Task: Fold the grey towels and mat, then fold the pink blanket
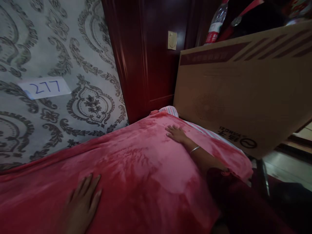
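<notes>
A red and pink plush blanket (146,162) is spread over a raised, bed-like surface. At the lower left, my left hand (84,198) lies flat on it with the fingers stretched out. Farther off, toward the far end, my right hand (177,134) rests palm down on a paler patch, fingers spread; a thin silvery bangle (195,149) circles that wrist. Neither hand holds anything. The pile looks brushed in uneven patches between the hands. A striped cloth (172,110) peeks out from under the blanket's far end.
Patterned wallpaper (92,81) with a paper marked 277 (46,87) borders the left side. Beyond the far end stands a dark red wood panel (156,71). A large cardboard box (239,87) leans at the right, with a plastic bottle (216,24) behind its top edge.
</notes>
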Demonstrator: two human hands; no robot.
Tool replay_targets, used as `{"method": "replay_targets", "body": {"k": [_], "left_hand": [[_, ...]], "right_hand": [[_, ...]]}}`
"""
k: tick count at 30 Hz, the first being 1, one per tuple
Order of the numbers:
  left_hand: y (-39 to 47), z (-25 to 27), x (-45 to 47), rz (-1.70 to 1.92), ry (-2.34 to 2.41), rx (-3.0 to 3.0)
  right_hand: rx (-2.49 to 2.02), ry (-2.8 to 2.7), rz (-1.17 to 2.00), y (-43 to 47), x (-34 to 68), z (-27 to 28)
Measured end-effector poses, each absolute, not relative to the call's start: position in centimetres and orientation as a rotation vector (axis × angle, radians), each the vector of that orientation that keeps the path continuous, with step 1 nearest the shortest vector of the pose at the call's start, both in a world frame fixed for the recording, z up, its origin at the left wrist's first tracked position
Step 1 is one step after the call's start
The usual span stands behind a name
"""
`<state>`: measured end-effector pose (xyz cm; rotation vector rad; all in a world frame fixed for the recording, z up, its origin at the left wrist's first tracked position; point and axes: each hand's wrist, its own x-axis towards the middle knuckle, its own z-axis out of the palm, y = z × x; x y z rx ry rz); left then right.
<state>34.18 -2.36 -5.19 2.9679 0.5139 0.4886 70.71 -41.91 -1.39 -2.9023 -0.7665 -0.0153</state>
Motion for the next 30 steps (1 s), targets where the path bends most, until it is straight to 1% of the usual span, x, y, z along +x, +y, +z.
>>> {"method": "replay_targets", "body": {"k": [5,9,12,14,17,19,21,25,30], "left_hand": [[-1.7,-6.0,33.7,0.456,0.525,2.951],[-1.6,-6.2,33.4,0.459,0.528,2.946],[-1.8,-6.2,33.4,0.444,0.554,2.940],[-1.8,-6.2,33.4,0.421,0.566,2.930],[-1.9,-6.2,33.2,0.423,0.550,2.916],[-2.0,-6.1,32.9,0.482,0.503,2.921],[-2.1,-5.8,32.3,0.534,0.401,2.954],[-2.1,-5.7,31.4,0.596,0.168,3.053],[-1.4,-7.1,31.2,0.721,0.163,3.096]], "right_hand": [[-2.977,-0.492,0.006,-44.1,75.3,-2.4],[-2.975,-0.434,-0.008,-45.1,77.2,-2.8],[-3.003,-0.405,0.005,-44.3,77.3,-2.2],[-3.044,-0.377,-0.049,-42.5,76.8,-1.6],[-3.011,-0.640,-0.154,-38.5,75.6,-1.1],[-2.907,-0.936,-0.081,-36.3,75.4,-1.4],[-2.844,-1.050,0.018,-35.5,76.2,-2.1],[-2.910,-0.803,-0.017,-37.2,81.2,-3.6],[-2.948,-0.700,-0.099,-38.8,86.2,-4.6]]}}
